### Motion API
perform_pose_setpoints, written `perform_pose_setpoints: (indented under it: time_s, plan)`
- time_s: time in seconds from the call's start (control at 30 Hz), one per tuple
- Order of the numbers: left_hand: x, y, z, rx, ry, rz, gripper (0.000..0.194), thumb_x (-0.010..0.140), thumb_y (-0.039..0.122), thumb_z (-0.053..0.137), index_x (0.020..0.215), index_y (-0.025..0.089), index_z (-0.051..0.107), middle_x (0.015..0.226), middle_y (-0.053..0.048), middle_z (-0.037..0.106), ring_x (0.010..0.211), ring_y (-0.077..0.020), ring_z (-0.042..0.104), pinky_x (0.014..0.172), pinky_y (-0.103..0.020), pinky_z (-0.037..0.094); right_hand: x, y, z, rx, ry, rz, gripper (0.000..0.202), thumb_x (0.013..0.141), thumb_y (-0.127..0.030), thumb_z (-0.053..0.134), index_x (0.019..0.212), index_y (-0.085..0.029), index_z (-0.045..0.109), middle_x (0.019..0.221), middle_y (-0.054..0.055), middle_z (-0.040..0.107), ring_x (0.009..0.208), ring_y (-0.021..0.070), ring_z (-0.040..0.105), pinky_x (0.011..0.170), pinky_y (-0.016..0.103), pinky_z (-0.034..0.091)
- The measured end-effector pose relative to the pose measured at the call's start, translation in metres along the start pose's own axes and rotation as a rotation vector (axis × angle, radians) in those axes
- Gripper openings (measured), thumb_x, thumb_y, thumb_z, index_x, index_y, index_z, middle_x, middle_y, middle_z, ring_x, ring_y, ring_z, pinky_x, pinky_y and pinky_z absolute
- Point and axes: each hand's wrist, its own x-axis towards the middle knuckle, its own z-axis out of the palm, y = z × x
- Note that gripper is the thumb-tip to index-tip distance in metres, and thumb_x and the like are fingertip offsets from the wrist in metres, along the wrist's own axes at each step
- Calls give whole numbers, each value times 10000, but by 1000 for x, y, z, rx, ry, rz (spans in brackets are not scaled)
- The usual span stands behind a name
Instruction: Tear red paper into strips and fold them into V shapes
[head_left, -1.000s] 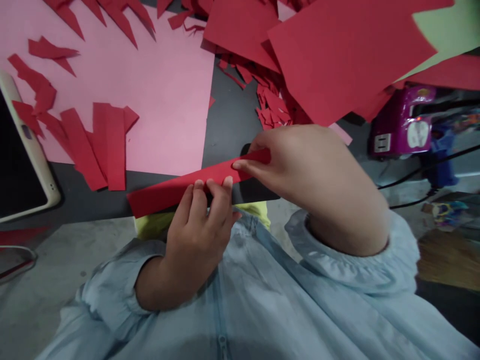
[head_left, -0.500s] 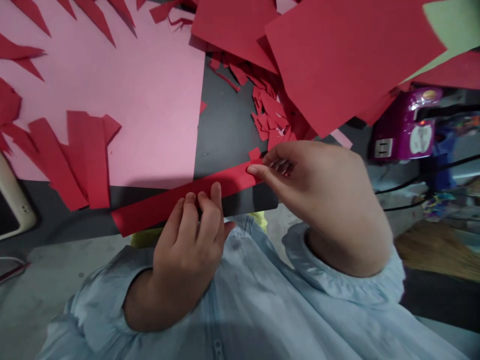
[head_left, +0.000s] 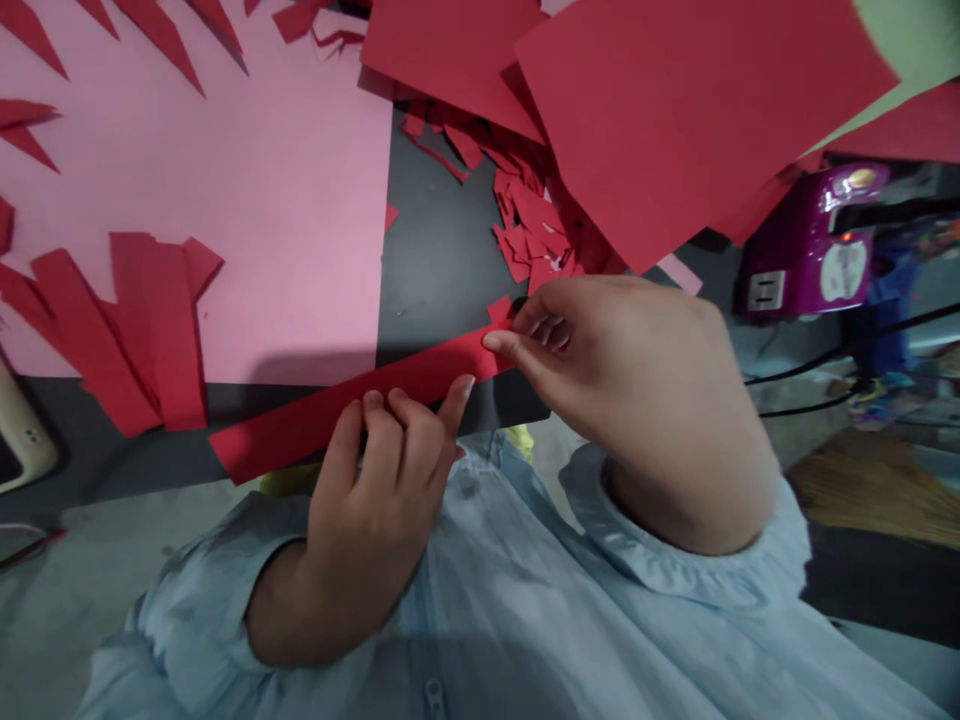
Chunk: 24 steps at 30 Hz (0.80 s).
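Observation:
A long red paper strip [head_left: 300, 418] lies slantwise along the near edge of the dark tabletop. My right hand [head_left: 637, 400] pinches its right end between thumb and fingers. Along the strip's near side, my left hand [head_left: 386, 480] is closed on the edge, fingertips on top, with the index finger pointing out to the right; its thumb is mostly hidden. Just beyond the pinched end sits a small red scrap [head_left: 499, 310]. Several cut red strips [head_left: 180, 340] overlap on the left, partly on a pink sheet [head_left: 300, 230].
Large red sheets [head_left: 675, 120] cover the back right, with a heap of red scraps [head_left: 532, 230] below them. A purple device with a socket [head_left: 806, 245] and black cables stands at right. Part of a phone [head_left: 26, 435] shows at the left edge.
My left index finger has stretched out rightward, away from the other fingers. The table and papers have shifted slightly left in view. Both hands stay on the strip.

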Motion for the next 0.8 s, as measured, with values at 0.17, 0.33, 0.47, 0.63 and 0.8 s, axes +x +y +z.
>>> perform_pose_setpoints:
  time_s: [0.17, 0.33, 0.47, 0.63, 0.8]
  plan:
    - [9, 5, -1, -43, -27, 3, 486, 946, 386, 590, 1353, 121, 589, 1005, -93, 698, 911, -239, 656, 818, -388, 546, 1, 3, 1, 35, 94, -42, 162, 862, -330, 650, 777, -215, 573, 770, 71, 644, 787, 256, 607, 669, 357, 390]
    - [22, 12, 7, -153, 62, 69, 425, 971, 346, 543, 1252, 44, 646, 1131, -107, 686, 1055, -263, 630, 901, -393, 546, 3, 7, 3, 46, 84, -72, 160, 846, -300, 667, 769, -216, 556, 773, 65, 636, 808, 262, 601, 713, 370, 404]
    - [29, 15, 9, -128, 56, 77, 410, 974, 341, 531, 1228, 49, 665, 1092, -104, 700, 979, -269, 656, 853, -392, 569, 3, 9, 6, 42, 87, -91, 138, 877, -308, 635, 800, -209, 576, 785, 65, 637, 826, 256, 598, 727, 363, 407]
    - [35, 19, 5, -90, 1, 78, 413, 983, 340, 504, 1269, 78, 648, 1069, -97, 693, 917, -253, 656, 853, -389, 576, 6, 10, 5, 31, 100, -83, 181, 835, -335, 703, 820, -185, 602, 781, 66, 631, 828, 260, 606, 746, 372, 424]
    - [34, 27, 4, -76, -63, 37, 428, 992, 327, 482, 1305, 65, 612, 1090, -127, 668, 1003, -277, 639, 916, -425, 553, 6, 7, 3, 20, 121, -52, 177, 826, -331, 720, 861, -177, 640, 844, 100, 675, 868, 284, 621, 736, 376, 442]
